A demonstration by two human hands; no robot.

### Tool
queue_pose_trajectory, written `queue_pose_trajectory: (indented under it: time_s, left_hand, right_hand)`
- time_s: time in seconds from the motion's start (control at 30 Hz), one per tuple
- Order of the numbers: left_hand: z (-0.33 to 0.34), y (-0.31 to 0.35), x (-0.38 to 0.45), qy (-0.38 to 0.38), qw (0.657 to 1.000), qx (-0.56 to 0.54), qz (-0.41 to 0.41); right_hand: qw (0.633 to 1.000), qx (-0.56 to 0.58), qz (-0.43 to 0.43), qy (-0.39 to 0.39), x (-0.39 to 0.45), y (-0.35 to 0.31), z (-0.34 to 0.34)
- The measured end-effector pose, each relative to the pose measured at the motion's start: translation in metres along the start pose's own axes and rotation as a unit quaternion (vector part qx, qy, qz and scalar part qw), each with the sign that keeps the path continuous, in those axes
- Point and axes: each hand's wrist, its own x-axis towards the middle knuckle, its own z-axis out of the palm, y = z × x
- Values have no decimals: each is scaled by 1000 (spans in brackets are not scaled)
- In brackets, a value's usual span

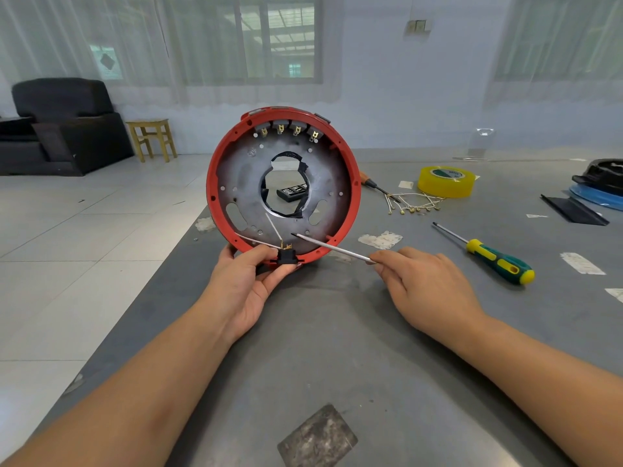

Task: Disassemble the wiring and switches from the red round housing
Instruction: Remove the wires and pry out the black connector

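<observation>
The red round housing (352,183) stands on edge on the grey table, its open side facing me. Several switches (288,129) with brass terminals sit in a row inside its top rim. My left hand (251,281) pinches a small black switch (286,256) at the bottom rim; two white wires (271,225) still run from its brass terminals. My right hand (424,284) grips a screwdriver by its thin metal shaft (332,247). The dark tip lies just right of the black switch.
A bundle of removed white wires (413,203) lies right of the housing, beside a yellow tape roll (445,182). A green-and-yellow screwdriver (495,261) lies near my right hand. Behind the housing lie an orange-handled tool (369,182) and a black bit case (292,192). Black and blue parts (600,187) sit far right.
</observation>
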Motion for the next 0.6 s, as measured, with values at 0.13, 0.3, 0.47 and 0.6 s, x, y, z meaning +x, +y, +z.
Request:
queue_pose_trajectory:
  time_s: [0.13, 0.3, 0.47, 0.6]
  left_hand:
    - [0, 0, -1, 1, 1000, -10, 7]
    - [0, 1, -1, -2, 1000, -16, 16]
    - [-1, 0, 0, -5, 1000, -12, 17]
    - [-2, 0, 1, -6, 1000, -9, 19]
  right_hand:
    - [999, 23, -3, 24, 3, 11, -4]
    - [990, 59, 68, 105, 7, 24, -4]
    - [976, -44, 160, 140, 11, 33, -4]
    - [968, -168, 174, 60, 17, 43, 0]
